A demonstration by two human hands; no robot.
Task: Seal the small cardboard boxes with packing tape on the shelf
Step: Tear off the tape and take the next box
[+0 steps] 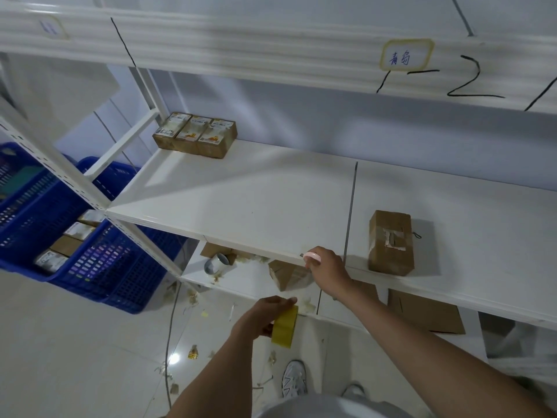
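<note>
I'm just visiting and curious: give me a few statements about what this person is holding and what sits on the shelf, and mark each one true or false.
1. The left hand holds a yellow tape roll. True.
2. The right hand is empty. False: it grips a pink cutter at the shelf edge.
3. A taped box stands on the shelf to the right. True.
4. The three labelled boxes are in the blue crate. False: they sit in the shelf's back corner.

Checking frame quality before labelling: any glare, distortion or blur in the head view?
Head view: wide-angle bend bows the white shelf edges; a bright glare spot on the glossy floor; the brown taped cardboard box casts a soft shadow to its right; upper shelf slightly smeared.
</note>
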